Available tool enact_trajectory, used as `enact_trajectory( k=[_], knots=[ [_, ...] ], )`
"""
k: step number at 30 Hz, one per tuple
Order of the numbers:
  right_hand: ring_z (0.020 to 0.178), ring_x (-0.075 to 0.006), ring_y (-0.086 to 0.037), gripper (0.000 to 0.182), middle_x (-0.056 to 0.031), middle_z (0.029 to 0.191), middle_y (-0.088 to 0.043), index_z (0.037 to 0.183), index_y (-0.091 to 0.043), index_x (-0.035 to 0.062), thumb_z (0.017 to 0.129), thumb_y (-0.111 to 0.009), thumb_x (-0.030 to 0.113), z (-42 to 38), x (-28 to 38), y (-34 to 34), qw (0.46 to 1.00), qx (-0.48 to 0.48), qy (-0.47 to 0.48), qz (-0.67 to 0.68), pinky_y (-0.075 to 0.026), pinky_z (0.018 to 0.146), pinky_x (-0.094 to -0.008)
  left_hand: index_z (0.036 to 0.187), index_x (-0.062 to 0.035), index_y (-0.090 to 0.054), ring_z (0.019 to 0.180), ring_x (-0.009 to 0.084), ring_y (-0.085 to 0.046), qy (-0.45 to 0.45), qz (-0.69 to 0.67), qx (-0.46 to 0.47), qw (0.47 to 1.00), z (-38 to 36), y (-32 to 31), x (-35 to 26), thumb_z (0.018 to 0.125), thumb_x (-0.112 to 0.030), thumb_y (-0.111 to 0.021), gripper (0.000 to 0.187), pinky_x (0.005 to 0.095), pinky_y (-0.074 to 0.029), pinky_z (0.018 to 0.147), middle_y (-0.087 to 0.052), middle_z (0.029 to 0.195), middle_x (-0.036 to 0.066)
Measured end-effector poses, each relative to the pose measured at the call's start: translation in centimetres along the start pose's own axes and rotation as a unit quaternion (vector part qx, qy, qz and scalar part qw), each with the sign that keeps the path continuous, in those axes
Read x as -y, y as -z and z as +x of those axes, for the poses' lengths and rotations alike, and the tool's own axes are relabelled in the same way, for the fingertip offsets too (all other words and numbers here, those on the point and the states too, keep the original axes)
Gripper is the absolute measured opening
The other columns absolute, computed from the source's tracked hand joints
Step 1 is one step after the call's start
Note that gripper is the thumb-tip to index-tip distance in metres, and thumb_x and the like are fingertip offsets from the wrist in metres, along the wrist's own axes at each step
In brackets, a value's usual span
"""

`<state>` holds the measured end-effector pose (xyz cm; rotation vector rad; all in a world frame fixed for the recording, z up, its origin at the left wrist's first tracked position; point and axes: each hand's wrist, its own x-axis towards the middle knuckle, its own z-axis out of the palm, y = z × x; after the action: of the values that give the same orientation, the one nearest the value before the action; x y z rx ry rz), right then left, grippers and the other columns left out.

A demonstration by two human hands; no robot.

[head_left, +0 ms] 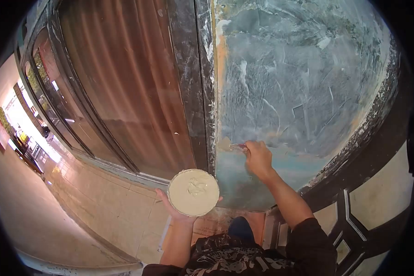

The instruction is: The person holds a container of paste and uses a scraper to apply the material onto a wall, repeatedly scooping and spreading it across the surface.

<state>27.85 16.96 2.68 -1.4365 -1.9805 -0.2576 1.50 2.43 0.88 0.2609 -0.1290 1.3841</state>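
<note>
My left hand (pixel 179 215) holds up a round tub (pixel 194 215) from below, its fingers spread around the sides. Pale cream putty (pixel 194 187) fills it, with a swirled ridge near the middle. My right hand (pixel 259 160) is closed on a putty knife (pixel 238 146) with a reddish handle. Its blade points left and meets a small beige patch (pixel 224 143) near the left edge of a blue-grey wall panel (pixel 280 96). The panel shows streaks, scrape marks and patches of whitish filler. Whether putty sits on the blade is hard to make out.
Left of the panel stands a dark, paint-spotted frame (pixel 188 73) beside glass with a brown curtain (pixel 124 78) behind it. A dark curved border (pixel 354 156) edges the panel at right. Below are floor tiles (pixel 124 202) and a reddish printed sheet (pixel 209 226) near my foot.
</note>
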Motion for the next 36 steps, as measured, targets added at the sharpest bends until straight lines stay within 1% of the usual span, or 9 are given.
enact_trajectory(
  k=[10, 13, 15, 19, 22, 25, 27, 33, 36],
  knots=[
    [0.088, -0.0358, -0.063, 0.011, -0.0069, 0.09, -0.07, 0.099, -0.065, 0.0121, 0.089, -0.068, 0.009, -1.2, 0.4, -1.2, 1.0, 0.011, 0.008, 0.006, -0.053, 0.066, -0.05, 0.161, -0.0146, -0.031, 0.142, 0.0526, -0.041, -0.014, 0.045, -0.034, 0.998, -0.3, 0.3, 0.0, 0.074, -0.104, -0.024, 0.124, 0.0889, -0.033, 0.1, -0.033, 0.164, 0.02],
    [0.087, -0.0365, -0.063, 0.009, -0.0077, 0.091, -0.07, 0.1, -0.065, 0.0116, 0.091, -0.067, 0.01, -0.2, 0.4, -0.8, 1.0, 0.02, -0.017, -0.011, -0.053, 0.067, -0.051, 0.161, -0.0152, -0.032, 0.142, 0.0527, -0.041, -0.005, 0.077, -0.023, 0.997, -0.2, 0.5, -0.2, 0.075, -0.103, -0.024, 0.124, 0.0891, -0.033, 0.1, -0.033, 0.163, 0.02],
    [0.092, -0.0395, -0.061, 0.008, -0.0098, 0.099, -0.071, 0.102, -0.063, 0.0084, 0.094, -0.063, 0.012, 0.6, 0.3, 0.1, 0.999, 0.03, -0.036, 0.012, -0.052, 0.073, -0.054, 0.161, -0.0151, -0.032, 0.142, 0.0528, -0.041, -0.007, 0.067, -0.037, 0.997, -0.3, 0.1, -0.3, 0.075, -0.103, -0.024, 0.123, 0.0893, -0.033, 0.1, -0.033, 0.163, 0.02],
    [0.091, -0.0402, -0.061, 0.007, -0.0098, 0.1, -0.07, 0.101, -0.063, 0.0087, 0.095, -0.062, 0.013, 0.7, 0.8, 1.7, 0.997, 0.035, -0.054, 0.031, -0.051, 0.073, -0.0547, 0.161, -0.0161, -0.033, 0.142, 0.0527, -0.041, -0.019, 0.096, -0.073, 0.993, -0.4, 0.0, -0.2, 0.076, -0.102, -0.025, 0.121, 0.0899, -0.033, 0.099, -0.033, 0.163, 0.02],
    [0.091, -0.04, -0.061, 0.006, -0.0093, 0.1, -0.07, 0.101, -0.063, 0.0091, 0.096, -0.062, 0.013, -0.1, 1.0, 1.4, 0.995, 0.065, -0.068, 0.022, -0.051, 0.073, -0.0549, 0.161, -0.0156, -0.032, 0.143, 0.0524, -0.04, -0.02, 0.104, -0.073, 0.992, -0.3, 0.4, -0.2, 0.077, -0.101, -0.025, 0.12, 0.0903, -0.033, 0.099, -0.033, 0.163, 0.02],
    [0.091, -0.0401, -0.061, 0.006, -0.0091, 0.101, -0.07, 0.1, -0.062, 0.0095, 0.097, -0.063, 0.015, -0.4, 0.5, -0.1, 0.995, 0.074, -0.065, 0.024, -0.051, 0.073, -0.0551, 0.161, -0.0159, -0.032, 0.143, 0.0522, -0.04, -0.014, 0.072, -0.077, 0.994, -0.4, 0.2, -0.1, 0.077, -0.101, -0.026, 0.119, 0.0905, -0.033, 0.099, -0.033, 0.163, 0.02],
    [0.093, -0.0386, -0.063, 0.008, -0.0092, 0.098, -0.071, 0.101, -0.062, 0.011, 0.094, -0.065, 0.014, -0.1, 0.5, -0.4, 0.997, 0.052, -0.057, 0.013, -0.052, 0.07, -0.0546, 0.161, -0.0161, -0.032, 0.143, 0.0523, -0.04, -0.013, 0.077, -0.067, 0.995, -0.4, 0.3, -0.1, 0.077, -0.101, -0.026, 0.119, 0.0907, -0.032, 0.099, -0.033, 0.164, 0.019],
    [0.09, -0.0381, -0.063, 0.008, -0.0093, 0.095, -0.071, 0.098, -0.062, 0.0093, 0.094, -0.066, 0.015, 1.5, 1.1, 2.5, 0.996, 0.03, -0.072, 0.033, -0.052, 0.07, -0.0538, 0.162, -0.0172, -0.03, 0.146, 0.0523, -0.036, -0.005, 0.078, -0.056, 0.995, -0.6, 0.2, -0.8, 0.076, -0.102, -0.026, 0.121, 0.0922, -0.027, 0.101, -0.029, 0.166, 0.019],
    [0.09, -0.0385, -0.063, 0.008, -0.0095, 0.095, -0.071, 0.099, -0.062, 0.0093, 0.094, -0.066, 0.015, 1.0, 1.2, 2.9, 0.997, 0.045, -0.052, 0.03, -0.052, 0.071, -0.054, 0.162, -0.0178, -0.03, 0.146, 0.0524, -0.035, -0.014, 0.04, -0.043, 0.998, -0.7, 0.0, -0.8, 0.076, -0.102, -0.026, 0.121, 0.0921, -0.026, 0.101, -0.029, 0.166, 0.019]
  ],
)
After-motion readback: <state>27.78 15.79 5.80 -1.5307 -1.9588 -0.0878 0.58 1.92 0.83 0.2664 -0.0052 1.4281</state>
